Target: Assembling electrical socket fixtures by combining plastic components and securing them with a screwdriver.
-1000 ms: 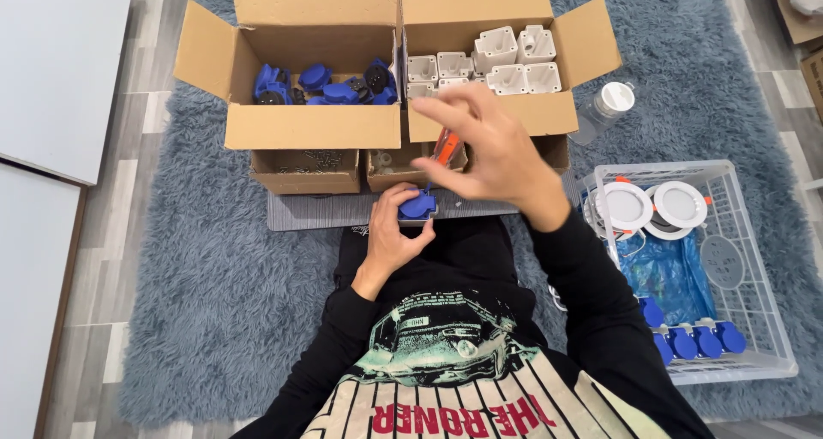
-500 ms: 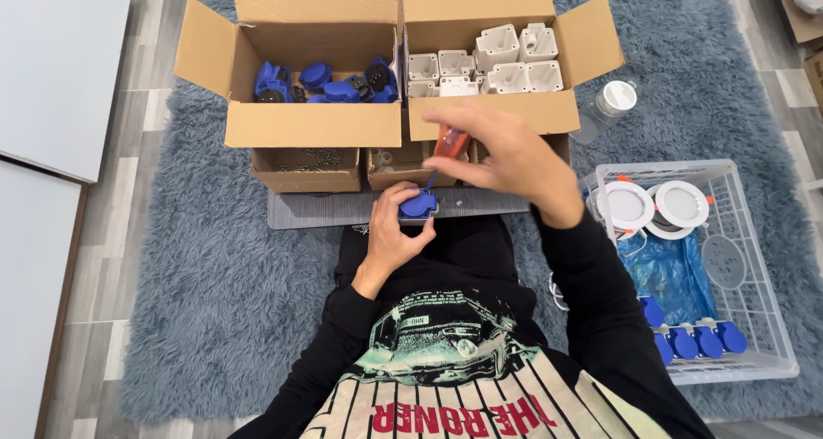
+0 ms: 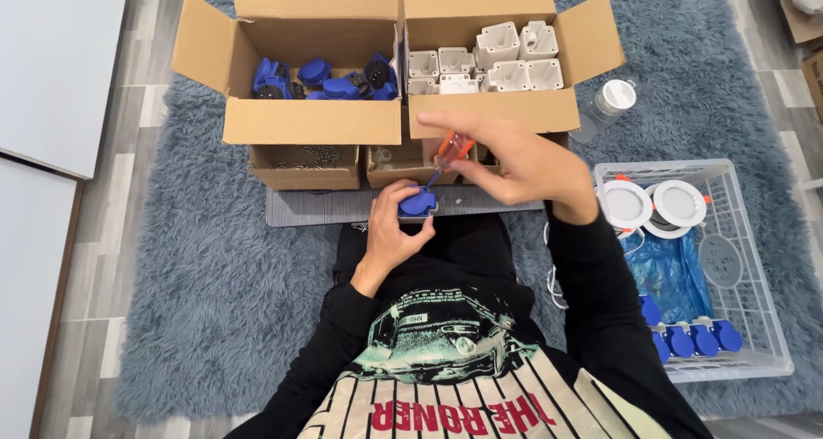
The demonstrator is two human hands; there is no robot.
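Head view: blue cap (image 3: 417, 203) under left fingers (image 3: 403, 188)

- The left hand (image 3: 396, 230) is low and close to the body. Its fingers curl up around a small blue part (image 3: 417, 203) and hold it tight.
- The left arm is bent, with a black sleeve down to the wrist.
- The right hand (image 3: 513, 159) is higher up and reaches across to the left. Its fingers pinch the orange handle of a screwdriver (image 3: 447, 153).
- The right arm has a black sleeve too. It comes up from the right side and bends at the wrist.
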